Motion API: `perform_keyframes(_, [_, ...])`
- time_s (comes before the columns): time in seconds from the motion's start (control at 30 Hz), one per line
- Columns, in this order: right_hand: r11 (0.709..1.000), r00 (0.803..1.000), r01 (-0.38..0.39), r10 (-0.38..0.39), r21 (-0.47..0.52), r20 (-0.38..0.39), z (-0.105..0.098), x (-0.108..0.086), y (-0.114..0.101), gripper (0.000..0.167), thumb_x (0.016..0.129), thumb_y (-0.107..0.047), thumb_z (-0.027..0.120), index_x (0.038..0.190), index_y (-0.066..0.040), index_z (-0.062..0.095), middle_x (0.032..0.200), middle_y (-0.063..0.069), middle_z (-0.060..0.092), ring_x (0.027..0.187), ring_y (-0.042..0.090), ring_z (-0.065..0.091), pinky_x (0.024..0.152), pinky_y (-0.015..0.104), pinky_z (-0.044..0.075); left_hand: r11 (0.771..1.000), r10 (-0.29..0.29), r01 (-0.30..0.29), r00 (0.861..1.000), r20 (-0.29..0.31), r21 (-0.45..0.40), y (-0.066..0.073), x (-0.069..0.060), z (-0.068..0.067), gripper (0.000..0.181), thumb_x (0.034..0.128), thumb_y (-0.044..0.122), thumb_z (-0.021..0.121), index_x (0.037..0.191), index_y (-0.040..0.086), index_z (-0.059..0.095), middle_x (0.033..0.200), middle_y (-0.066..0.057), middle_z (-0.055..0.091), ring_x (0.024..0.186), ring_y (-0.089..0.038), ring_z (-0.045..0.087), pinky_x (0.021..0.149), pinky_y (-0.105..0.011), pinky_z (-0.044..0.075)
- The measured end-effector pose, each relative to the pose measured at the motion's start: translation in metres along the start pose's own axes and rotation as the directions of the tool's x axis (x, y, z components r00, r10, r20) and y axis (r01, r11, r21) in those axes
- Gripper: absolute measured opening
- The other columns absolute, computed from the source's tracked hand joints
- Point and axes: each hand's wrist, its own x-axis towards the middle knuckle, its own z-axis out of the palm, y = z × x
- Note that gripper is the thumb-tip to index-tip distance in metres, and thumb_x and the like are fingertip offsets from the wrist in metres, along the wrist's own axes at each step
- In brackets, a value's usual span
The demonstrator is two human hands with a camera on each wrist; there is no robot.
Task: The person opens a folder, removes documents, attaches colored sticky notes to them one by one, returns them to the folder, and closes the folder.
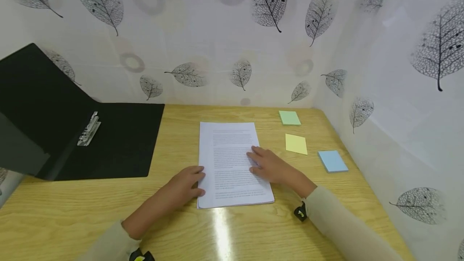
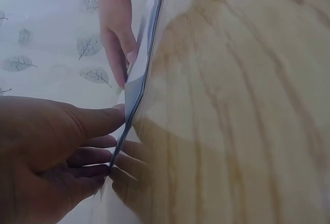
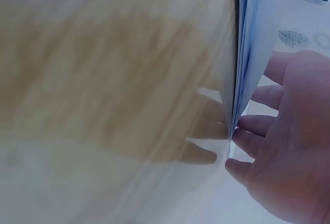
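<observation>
A stack of printed paper sheets (image 1: 232, 160) lies flat on the wooden table, its long sides running away from me. My left hand (image 1: 181, 186) touches the stack's left edge, with thumb and fingers spread along it. My right hand (image 1: 270, 166) rests at the right edge, its fingertips reaching over the top sheet. In the left wrist view, the left thumb (image 2: 100, 121) meets the paper edge while the other fingers extend beside it. The right wrist view shows several layered sheets (image 3: 250, 44) at the fingertips of the right hand (image 3: 294, 131).
On the left stands a black ring binder (image 1: 127, 140), spread open, with a metal clip (image 1: 88, 129) inside. Green (image 1: 289, 118), yellow (image 1: 296, 143) and blue sticky note pads (image 1: 332, 161) lie right of the paper. A leaf-patterned curtain (image 1: 217, 51) borders the table's back and right side.
</observation>
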Motion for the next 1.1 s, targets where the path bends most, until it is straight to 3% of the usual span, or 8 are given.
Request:
perform_keyframes(0.1, [1.000, 1.000, 0.005, -0.005, 0.010, -0.008, -0.003, -0.001, 0.000, 0.059, 0.103, -0.029, 0.056, 0.152, 0.001, 0.040, 0.160, 0.027, 0.030, 0.145, 0.049, 0.032, 0.118, 0.059, 0.028, 1.000, -0.008, 0.007, 1.000, -0.011, -0.006, 0.002, -0.002, -0.001, 0.055, 0.0910, 0.016, 0.076, 0.137, -0.006, 0.057, 0.152, -0.020, 0.046, 0.143, -0.036, 0.041, 0.114, -0.049, 0.040])
perform_keyframes(0.23, [0.994, 0.998, -0.054, 0.057, 0.090, -0.022, -0.013, 0.000, 0.011, 0.060, 0.104, -0.032, 0.056, 0.154, -0.003, 0.040, 0.161, 0.023, 0.030, 0.148, 0.044, 0.029, 0.120, 0.058, 0.026, 1.000, -0.019, 0.019, 1.000, -0.017, -0.022, 0.004, -0.004, -0.001, 0.054, 0.0910, 0.016, 0.076, 0.137, -0.006, 0.057, 0.153, -0.019, 0.046, 0.144, -0.036, 0.041, 0.115, -0.049, 0.039])
perform_keyframes(0.43, [0.969, 0.978, -0.180, 0.195, 0.169, -0.078, -0.036, -0.001, 0.068, 0.062, 0.104, -0.029, 0.056, 0.156, -0.001, 0.034, 0.162, 0.026, 0.026, 0.149, 0.047, 0.024, 0.119, 0.062, 0.022, 0.999, -0.016, 0.016, 1.000, -0.016, -0.028, 0.003, -0.002, -0.001, 0.056, 0.0926, 0.015, 0.074, 0.140, -0.006, 0.054, 0.154, -0.019, 0.044, 0.145, -0.036, 0.039, 0.115, -0.050, 0.038])
perform_keyframes(0.67, [0.926, 0.951, -0.301, 0.310, 0.227, -0.006, -0.061, -0.021, 0.133, 0.074, 0.101, -0.025, 0.062, 0.157, 0.003, 0.023, 0.160, 0.032, 0.023, 0.147, 0.053, 0.019, 0.117, 0.067, 0.021, 0.999, -0.018, 0.018, 1.000, -0.003, -0.049, 0.002, 0.000, -0.001, 0.057, 0.0939, 0.015, 0.072, 0.142, -0.006, 0.052, 0.156, -0.019, 0.042, 0.146, -0.036, 0.038, 0.116, -0.050, 0.037])
perform_keyframes(0.87, [0.916, 0.940, -0.340, 0.339, 0.213, 0.042, -0.062, -0.031, 0.145, 0.079, 0.098, -0.025, 0.068, 0.156, 0.007, 0.025, 0.157, 0.036, 0.027, 0.143, 0.056, 0.024, 0.115, 0.066, 0.026, 0.998, -0.022, 0.023, 1.000, 0.003, -0.056, 0.003, 0.000, -0.002, 0.056, 0.0935, 0.013, 0.072, 0.142, -0.006, 0.052, 0.155, -0.019, 0.042, 0.146, -0.037, 0.038, 0.116, -0.050, 0.036])
perform_keyframes(1.1, [0.948, 0.954, -0.290, 0.296, 0.132, -0.034, -0.057, -0.028, 0.146, 0.072, 0.095, -0.017, 0.070, 0.150, 0.011, 0.034, 0.147, 0.041, 0.034, 0.136, 0.057, 0.032, 0.110, 0.067, 0.032, 0.999, -0.017, 0.017, 1.000, -0.006, -0.048, 0.002, -0.001, -0.002, 0.056, 0.0933, 0.013, 0.072, 0.141, -0.007, 0.053, 0.155, -0.020, 0.043, 0.145, -0.037, 0.038, 0.115, -0.051, 0.037])
